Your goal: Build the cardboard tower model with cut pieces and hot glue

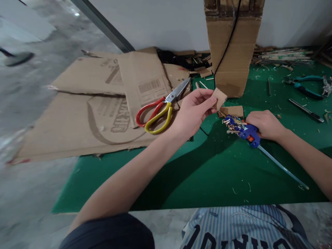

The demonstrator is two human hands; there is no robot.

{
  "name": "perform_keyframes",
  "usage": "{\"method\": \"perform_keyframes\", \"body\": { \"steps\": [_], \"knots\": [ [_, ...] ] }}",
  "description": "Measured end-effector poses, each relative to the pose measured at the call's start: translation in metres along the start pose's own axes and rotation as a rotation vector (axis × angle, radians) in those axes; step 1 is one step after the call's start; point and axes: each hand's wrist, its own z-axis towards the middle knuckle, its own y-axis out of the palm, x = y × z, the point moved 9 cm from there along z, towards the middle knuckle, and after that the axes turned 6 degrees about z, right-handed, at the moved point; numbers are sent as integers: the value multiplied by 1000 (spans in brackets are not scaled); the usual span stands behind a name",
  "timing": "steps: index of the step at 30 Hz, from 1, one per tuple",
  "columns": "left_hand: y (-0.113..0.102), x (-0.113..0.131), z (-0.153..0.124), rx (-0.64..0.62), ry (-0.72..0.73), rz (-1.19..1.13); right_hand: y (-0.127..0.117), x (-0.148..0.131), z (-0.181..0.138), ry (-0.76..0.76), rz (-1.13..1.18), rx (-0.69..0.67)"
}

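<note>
Between the thumb and fingers of my left hand (198,109) is a small square cardboard piece (220,98), held just above the table. My right hand (264,125) is closed around the handle of a blue hot glue gun (249,134). Dried glue and scraps crust its nozzle end, which points left toward the cardboard piece. A long translucent glue stick (284,167) sticks out of its back. Behind the nozzle lies another small cardboard strip (232,111). Scissors (166,107) with one red and one yellow handle rest on cardboard beside my left wrist.
Large flat cardboard sheets (103,117) cover the left of the green table (197,183) and overhang its edge. A tall cardboard column (230,52) with a black cable stands at the back. Pliers (308,84), a cutter knife (306,110) and thin sticks (285,55) lie right.
</note>
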Motion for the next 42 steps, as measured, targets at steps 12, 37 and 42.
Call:
{"method": "perform_keyframes", "body": {
  "steps": [12,37,42],
  "knots": [
    [-3,-2,2,19,-2,54,-2,-3,0,-31,-17,37],
    [-2,-2,0,23,-25,20,-16,0,1,14,62,162],
    [-4,-3,0,24,-22,37,-12,10,-2,102,127,138]
  ]
}}
